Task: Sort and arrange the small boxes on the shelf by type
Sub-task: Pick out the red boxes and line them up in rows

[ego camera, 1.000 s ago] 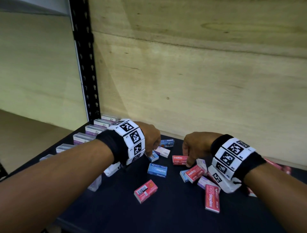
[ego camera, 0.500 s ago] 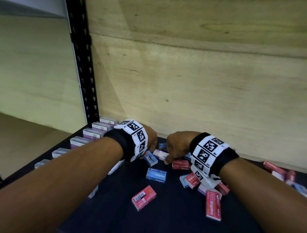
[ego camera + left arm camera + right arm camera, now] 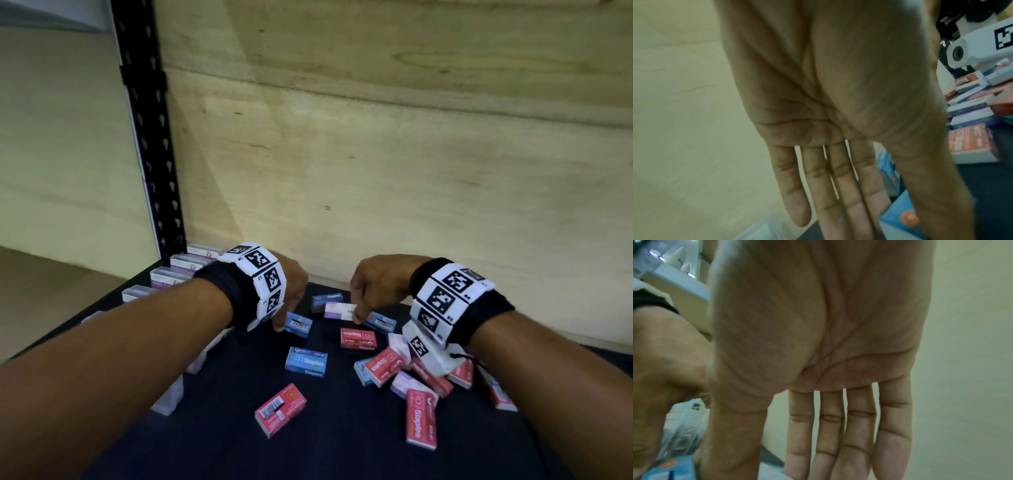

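Note:
Small staple boxes lie scattered on the dark shelf [image 3: 222, 428]. My left hand [image 3: 286, 308] points its fingers down, fingertips beside a small blue box [image 3: 298, 324]. In the left wrist view the left hand's fingers [image 3: 838, 186] are straight, with a blue box [image 3: 900, 224] by the thumb. My right hand [image 3: 366, 301] reaches down with its fingertips on the right end of a white-and-purple box [image 3: 337, 311], next to another blue box [image 3: 382, 322]. The right wrist view shows the right hand's fingers [image 3: 838, 426] straight, holding nothing.
A row of white-and-purple boxes [image 3: 171, 275] stands along the shelf's left edge by the black upright post [image 3: 147, 137]. Red boxes [image 3: 387, 366] pile up under my right wrist. A blue Staples box [image 3: 306, 361] and a red box [image 3: 281, 407] lie mid-shelf. A plywood wall [image 3: 411, 171] closes the back.
My right hand has moved left and toward the back, from the red boxes to the white-and-purple box. My left hand has stayed over the small blue box.

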